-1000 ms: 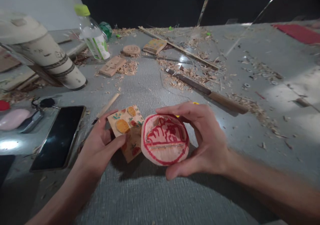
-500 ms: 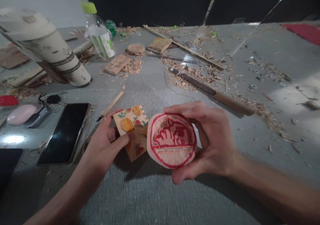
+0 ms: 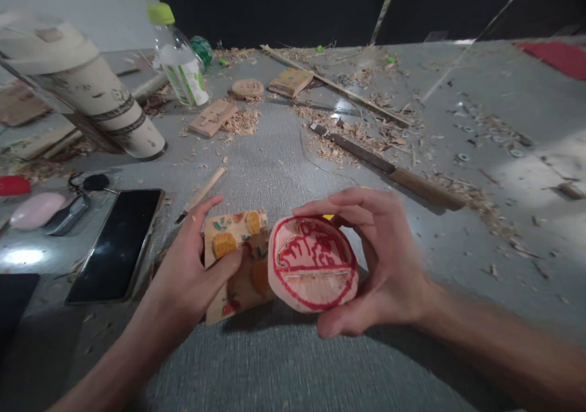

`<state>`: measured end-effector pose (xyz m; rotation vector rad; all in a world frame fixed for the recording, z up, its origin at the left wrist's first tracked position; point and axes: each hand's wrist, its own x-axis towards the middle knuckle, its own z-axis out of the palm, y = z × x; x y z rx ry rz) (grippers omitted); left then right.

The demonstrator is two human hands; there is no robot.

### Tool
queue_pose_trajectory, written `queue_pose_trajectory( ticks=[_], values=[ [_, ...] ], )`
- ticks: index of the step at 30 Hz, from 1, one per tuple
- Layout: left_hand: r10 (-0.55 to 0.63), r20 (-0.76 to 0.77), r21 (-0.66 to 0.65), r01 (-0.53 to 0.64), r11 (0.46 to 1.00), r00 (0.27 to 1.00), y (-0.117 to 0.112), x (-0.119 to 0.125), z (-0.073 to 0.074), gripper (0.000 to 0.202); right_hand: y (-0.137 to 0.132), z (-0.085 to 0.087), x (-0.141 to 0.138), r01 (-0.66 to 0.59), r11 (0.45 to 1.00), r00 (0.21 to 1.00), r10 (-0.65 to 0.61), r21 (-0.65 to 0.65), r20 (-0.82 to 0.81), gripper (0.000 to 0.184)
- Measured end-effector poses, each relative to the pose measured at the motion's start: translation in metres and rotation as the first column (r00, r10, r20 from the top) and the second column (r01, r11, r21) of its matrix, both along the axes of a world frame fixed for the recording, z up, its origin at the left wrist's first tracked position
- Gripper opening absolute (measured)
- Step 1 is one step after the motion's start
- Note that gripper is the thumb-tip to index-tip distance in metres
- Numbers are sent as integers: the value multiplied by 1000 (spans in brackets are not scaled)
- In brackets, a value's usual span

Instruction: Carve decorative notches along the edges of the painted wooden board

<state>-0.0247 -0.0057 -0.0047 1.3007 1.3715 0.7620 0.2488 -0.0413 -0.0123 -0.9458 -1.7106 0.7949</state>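
My right hand [image 3: 379, 265] grips a round wooden block [image 3: 314, 290] by its edge, thumb below and fingers above. Its face, turned toward me, bears a red ring and a red line drawing, with a straight groove cut across. In my left hand [image 3: 192, 271] is a thin square piece patterned with fruit [image 3: 224, 247], pinched under the thumb; whether it is paper or wood I cannot tell. The two pieces sit side by side, edges almost meeting. A bit of something yellow [image 3: 328, 216] shows behind the block, mostly hidden. Beyond my left fingers lies a slim wooden-handled tool [image 3: 208, 187] with a dark tip.
Wood shavings [image 3: 245, 122] litter the table. Farther back are a saw-like blade with wooden handle [image 3: 419, 187], a carved rectangular block [image 3: 213, 118], a carved disc [image 3: 247, 88] and a yellow-patterned block [image 3: 290, 82]. Leftward stand a tumbler [image 3: 123, 107] and a bottle [image 3: 185, 73], near a phone [image 3: 116, 247].
The fruit-patterned piece has turned more upright and come lower in my left hand, whose index finger has lifted. The round block has tilted back slightly in my right hand.
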Motion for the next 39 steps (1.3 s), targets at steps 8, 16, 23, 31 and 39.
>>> queue_pose_trajectory(
  ticks=[8,16,23,31,39],
  values=[
    [-31,-580,475,369,799,814,8,-12,-5,41,1,3,-6,-65,992,996,57,-112,-74,105],
    [-455,-453,635,636,438,766,-19,-5,12,63,-2,2,-7,-109,978,994,108,-178,-14,106],
    [-467,-587,585,745,319,661,-8,-10,11,65,0,-1,-4,-100,993,980,89,54,177,116],
    [-317,-650,633,722,277,691,-12,-10,9,52,7,7,-5,-46,994,986,30,97,161,102],
    [-320,-598,679,677,285,735,-14,-13,8,44,8,2,-4,-78,984,988,54,163,146,122]
  ],
)
